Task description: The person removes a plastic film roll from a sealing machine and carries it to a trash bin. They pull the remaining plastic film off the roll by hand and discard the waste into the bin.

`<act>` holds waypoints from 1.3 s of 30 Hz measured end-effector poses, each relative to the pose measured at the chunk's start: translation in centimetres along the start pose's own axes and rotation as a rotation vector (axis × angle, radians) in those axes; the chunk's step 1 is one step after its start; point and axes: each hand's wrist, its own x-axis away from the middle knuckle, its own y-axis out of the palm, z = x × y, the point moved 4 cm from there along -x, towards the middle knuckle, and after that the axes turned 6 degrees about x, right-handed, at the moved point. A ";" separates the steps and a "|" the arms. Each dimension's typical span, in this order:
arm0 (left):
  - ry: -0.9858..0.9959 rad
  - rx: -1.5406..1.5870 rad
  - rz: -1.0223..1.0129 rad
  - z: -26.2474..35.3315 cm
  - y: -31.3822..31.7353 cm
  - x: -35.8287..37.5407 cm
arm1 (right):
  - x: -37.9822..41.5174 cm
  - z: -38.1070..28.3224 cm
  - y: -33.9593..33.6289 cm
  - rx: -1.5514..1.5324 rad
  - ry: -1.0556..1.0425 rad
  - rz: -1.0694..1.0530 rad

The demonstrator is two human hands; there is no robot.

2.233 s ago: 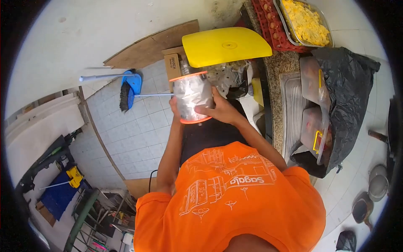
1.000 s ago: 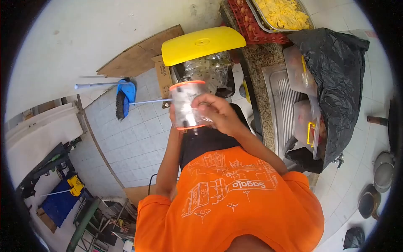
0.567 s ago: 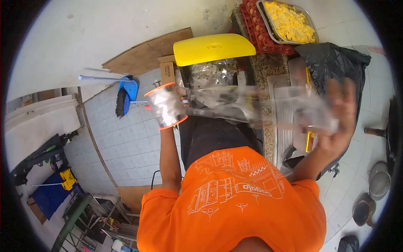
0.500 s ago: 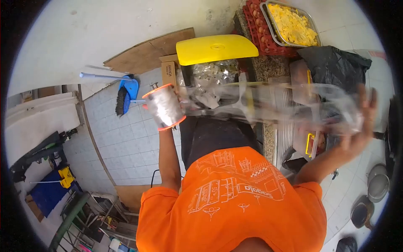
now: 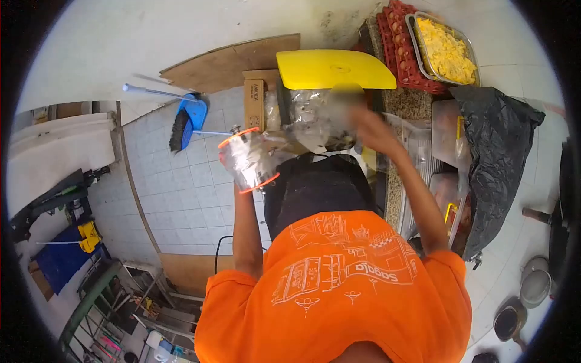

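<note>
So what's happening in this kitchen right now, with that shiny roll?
A person in an orange T-shirt stands beside a granite counter. The left hand grips a roll of clear plastic film with orange ends, held up in front of the chest. The right hand, blurred, is raised near a crumpled stretch of the clear film, just below a yellow bin lid. On the counter sit a metal tray of yellow food and a black plastic bag.

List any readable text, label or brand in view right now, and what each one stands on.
"Sagala", seen upside down from this view, white print on the orange shirt.
Dark vertical print on the cardboard box beside the yellow lid: too small to read.
Nothing readable on the film roll.
</note>
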 end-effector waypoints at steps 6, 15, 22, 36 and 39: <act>0.089 -0.029 -0.250 -2.8 10.2 0.5 | -5.8 -12.0 4.6 -0.294 0.183 -0.165; -0.089 -0.812 0.163 -1.1 15.5 1.1 | -4.7 -9.9 9.2 -0.732 0.457 -0.112; -0.052 -0.009 -0.220 -3.0 11.6 0.8 | -3.9 -12.0 3.0 -0.389 0.058 0.023; -0.208 0.081 -0.102 -2.7 7.1 3.7 | 11.1 -14.8 -33.2 -0.426 -0.023 1.398; -0.306 0.038 -0.160 -2.7 10.0 4.2 | 9.1 -20.1 -37.7 -0.185 -0.015 0.694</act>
